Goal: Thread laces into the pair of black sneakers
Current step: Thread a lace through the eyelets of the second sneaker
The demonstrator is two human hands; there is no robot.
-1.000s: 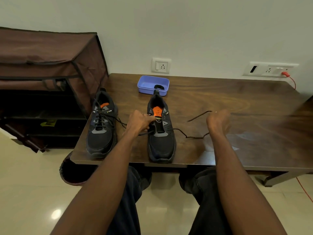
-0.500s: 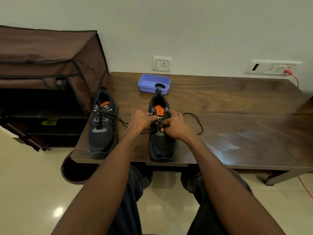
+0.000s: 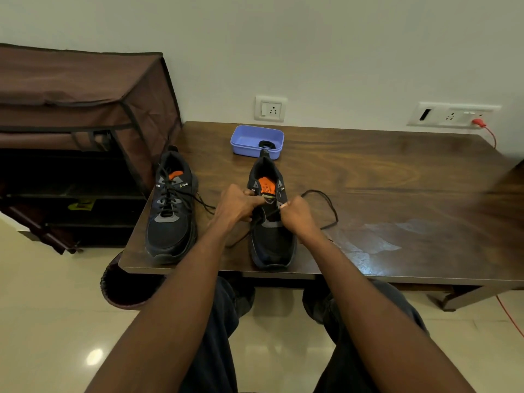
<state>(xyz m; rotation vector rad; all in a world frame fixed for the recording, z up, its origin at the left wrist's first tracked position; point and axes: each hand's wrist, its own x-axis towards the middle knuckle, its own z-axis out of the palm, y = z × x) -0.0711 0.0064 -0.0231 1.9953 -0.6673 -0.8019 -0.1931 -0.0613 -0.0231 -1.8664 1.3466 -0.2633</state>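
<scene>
Both hands were on the right sneaker (image 3: pixel 270 239) near the table (image 3: pixel 397 194) edge: left hand (image 3: pixel 236 205) pinched its tongue area, right hand (image 3: pixel 296 212) pinched the lace (image 3: pixel 326 205), which looped off to its right. The laced sneaker (image 3: pixel 170 211) sat left of the left hand, with a blue tray (image 3: pixel 256 140) beyond.

Dark brown wooden table (image 3: pixel 382 171) with glossy grained top, set against the wall. Resting directly on it: laced black mesh sneaker (image 3: pixel 170 211) at left edge; second black sneaker with orange insole (image 3: pixel 270 222) at centre front; loose black lace (image 3: pixel 329 205) looping rightward; lavender rectangular plastic tray (image 3: pixel 255 139) near back edge.
</scene>
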